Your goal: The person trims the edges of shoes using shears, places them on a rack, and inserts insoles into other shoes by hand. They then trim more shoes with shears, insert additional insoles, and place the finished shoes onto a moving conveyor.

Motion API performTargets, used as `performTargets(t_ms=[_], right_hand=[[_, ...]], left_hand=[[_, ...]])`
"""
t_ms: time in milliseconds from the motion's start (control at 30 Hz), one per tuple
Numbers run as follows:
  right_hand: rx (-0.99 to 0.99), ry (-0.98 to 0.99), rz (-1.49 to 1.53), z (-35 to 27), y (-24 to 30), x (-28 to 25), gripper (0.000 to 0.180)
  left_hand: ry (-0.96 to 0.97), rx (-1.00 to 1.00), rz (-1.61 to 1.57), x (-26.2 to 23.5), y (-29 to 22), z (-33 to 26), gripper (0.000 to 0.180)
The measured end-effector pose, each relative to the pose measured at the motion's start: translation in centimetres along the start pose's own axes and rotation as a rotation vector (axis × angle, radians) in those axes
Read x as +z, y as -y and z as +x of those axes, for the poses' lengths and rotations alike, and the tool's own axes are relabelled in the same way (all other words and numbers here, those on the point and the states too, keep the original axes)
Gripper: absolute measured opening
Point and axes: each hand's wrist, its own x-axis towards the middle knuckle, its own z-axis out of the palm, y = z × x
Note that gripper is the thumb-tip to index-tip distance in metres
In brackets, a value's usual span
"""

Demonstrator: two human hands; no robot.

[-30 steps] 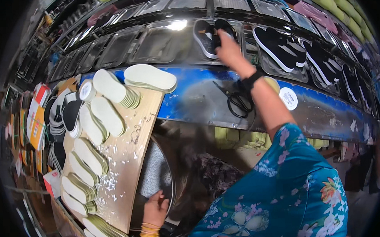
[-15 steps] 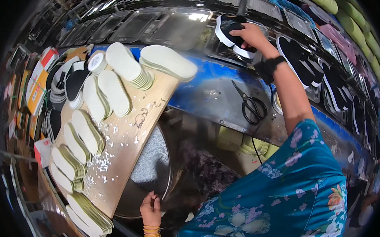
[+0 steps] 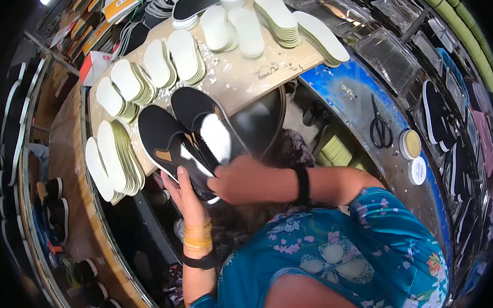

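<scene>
A pair of black slip-on shoes with white soles is held side by side over the near edge of the wooden board, toes pointing away. My left hand (image 3: 185, 200) is wrapped round the heel end of the left shoe (image 3: 159, 128), its thumb up along the side. At the heel of the right shoe (image 3: 195, 106), my right hand (image 3: 246, 179) is closed, slightly blurred, with its fingertips hidden against the shoe. White lining shows inside the right shoe. Stacks of pale insoles (image 3: 121, 155) line the wooden board (image 3: 243, 90) beyond.
Black-handled scissors (image 3: 380, 130) and two round tins, one yellowish (image 3: 410, 144), one white-topped (image 3: 418, 170), lie on the blue-edged metal bench (image 3: 361, 100) to my right. More black shoes (image 3: 437, 113) stand on the rack beyond. A dark round basin (image 3: 261, 120) sits below the board.
My right hand has brought the black shoes from the far-right rack to above the board's near edge. My left hand, formerly without a shoe, now grips one. The view has swung left.
</scene>
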Motion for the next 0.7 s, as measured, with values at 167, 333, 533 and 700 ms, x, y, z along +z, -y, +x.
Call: performTargets(t_ms=[167,333,533,700], right_hand=[[0.135,0.294,0.206,0.0,1.6,3.4,0.019],[0.785,-0.08,0.096,-6.2,-5.8,-2.9,0.045],[1.571,0.06,-0.753,-26.4,-16.3,-8.4,0.021],[1.829,0.198,-0.673,-31.5,-18.3,-7.2,0.032]], left_hand=[[-0.003,0.205,0.741,-8.5,8.2,4.2,0.065],[-0.047,0.452,0.809,-7.6,2.9,4.6,0.036],[0.25,-0.027,1.131,-3.4,-2.1,4.3,0.052],[0.218,0.321,1.596,1.6,2.0,6.5,0.044]])
